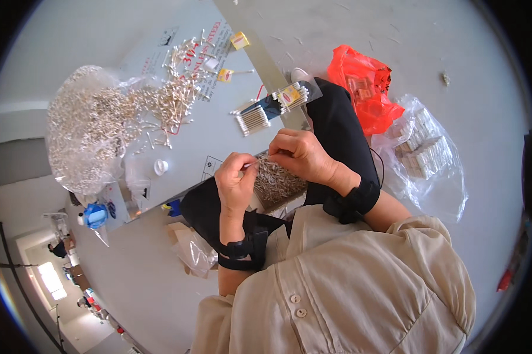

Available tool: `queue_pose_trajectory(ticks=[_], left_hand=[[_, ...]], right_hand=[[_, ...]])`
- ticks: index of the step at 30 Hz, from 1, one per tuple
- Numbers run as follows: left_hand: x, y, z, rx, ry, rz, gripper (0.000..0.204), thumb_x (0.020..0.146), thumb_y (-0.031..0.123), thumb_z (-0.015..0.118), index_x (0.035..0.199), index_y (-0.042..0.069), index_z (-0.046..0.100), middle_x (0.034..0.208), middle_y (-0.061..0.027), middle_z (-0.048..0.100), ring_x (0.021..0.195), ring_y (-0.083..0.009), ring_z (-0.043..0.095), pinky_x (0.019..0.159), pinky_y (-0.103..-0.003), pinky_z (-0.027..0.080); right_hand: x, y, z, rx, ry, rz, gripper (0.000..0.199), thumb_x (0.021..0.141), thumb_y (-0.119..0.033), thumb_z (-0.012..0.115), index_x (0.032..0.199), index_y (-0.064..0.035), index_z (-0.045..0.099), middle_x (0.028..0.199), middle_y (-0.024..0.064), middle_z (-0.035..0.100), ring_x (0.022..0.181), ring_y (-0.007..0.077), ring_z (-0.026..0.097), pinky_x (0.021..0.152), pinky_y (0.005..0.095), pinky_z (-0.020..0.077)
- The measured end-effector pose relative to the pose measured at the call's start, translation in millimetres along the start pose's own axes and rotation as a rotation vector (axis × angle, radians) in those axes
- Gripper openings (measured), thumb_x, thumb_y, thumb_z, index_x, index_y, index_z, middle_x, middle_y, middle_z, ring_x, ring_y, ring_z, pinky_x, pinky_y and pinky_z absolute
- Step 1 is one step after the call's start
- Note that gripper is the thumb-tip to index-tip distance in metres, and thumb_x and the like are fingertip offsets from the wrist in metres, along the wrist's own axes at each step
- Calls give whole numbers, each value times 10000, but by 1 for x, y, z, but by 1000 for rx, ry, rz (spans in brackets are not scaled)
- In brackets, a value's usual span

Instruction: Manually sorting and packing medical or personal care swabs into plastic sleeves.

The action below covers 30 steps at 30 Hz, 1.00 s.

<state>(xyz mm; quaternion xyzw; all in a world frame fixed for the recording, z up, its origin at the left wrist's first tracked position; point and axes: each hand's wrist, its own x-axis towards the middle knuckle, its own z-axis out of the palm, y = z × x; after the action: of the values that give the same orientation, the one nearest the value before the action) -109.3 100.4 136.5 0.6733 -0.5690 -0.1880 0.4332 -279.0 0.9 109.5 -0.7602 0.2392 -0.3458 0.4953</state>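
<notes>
My left hand [236, 180] and my right hand [304, 156] are raised close together over my lap, thumbs and fingers pinched. A small pale bit shows at the left fingertips; its kind is too small to tell. Whatever the right fingers hold is hidden. Just beneath them, between my knees, sits an open box [268, 206] heaped with thin brownish sticks [278, 182]. Beyond the hands, at the table's edge, lie a neat row of cotton swabs [253, 120] and a second bundle of swabs [301, 94] with a yellow label [289, 95].
A large clear bag of cotton swabs [83, 127] spills loose swabs [174, 103] across the table [186, 156]. Small yellow packets [239, 40] and a white round cap [161, 167] lie there too. On the floor at right are a red plastic bag [351, 62] and a clear bag [449, 183] of white bundles.
</notes>
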Motion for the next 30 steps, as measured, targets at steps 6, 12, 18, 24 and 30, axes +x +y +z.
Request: queue_pose_trajectory(ticks=[6, 12, 18, 24, 30], left_hand=[[-13, -53, -11, 100, -371, -275, 208, 730, 40, 731, 910, -14, 643, 815, -137, 639, 748, -291, 643, 688, -356, 509], [-3, -82, 3, 134, -108, -222, 274, 762, 27, 715, 1015, 3, 613, 988, -138, 629, 924, -324, 616, 798, -401, 501], [11, -103, 25, 305, 19, -84, 334, 722, -25, 722, 1028, 32, 601, 1036, -111, 593, 1023, -341, 547, 855, -433, 472], [14, -112, 34, 361, 55, -196, 319, 719, -3, 726, 1009, 41, 601, 979, -107, 580, 967, -336, 538, 834, -437, 466], [24, -108, 41, 358, 141, -201, 310, 699, -12, 722, 984, 44, 611, 967, -103, 580, 951, -328, 538, 839, -434, 452]], right_hand=[[-9, 34, 19, -63, -232, 185, 100, 778, -68, 716, 831, -22, 646, 776, 113, 614, 708, 295, 633, 633, 350, 502], [3, 62, 17, -278, -75, 335, 118, 804, -149, 691, 849, -45, 661, 795, 165, 650, 778, 372, 645, 680, 424, 517], [29, 69, 26, -411, 14, 306, 109, 815, -120, 669, 825, -29, 611, 792, 158, 641, 754, 371, 634, 649, 435, 503], [37, 77, 33, -547, 53, 318, 116, 807, -120, 667, 831, -35, 592, 809, 138, 635, 758, 357, 636, 645, 421, 505], [39, 79, 38, -562, 63, 279, 123, 801, -136, 662, 826, -53, 576, 801, 130, 624, 741, 365, 632, 632, 450, 502]])
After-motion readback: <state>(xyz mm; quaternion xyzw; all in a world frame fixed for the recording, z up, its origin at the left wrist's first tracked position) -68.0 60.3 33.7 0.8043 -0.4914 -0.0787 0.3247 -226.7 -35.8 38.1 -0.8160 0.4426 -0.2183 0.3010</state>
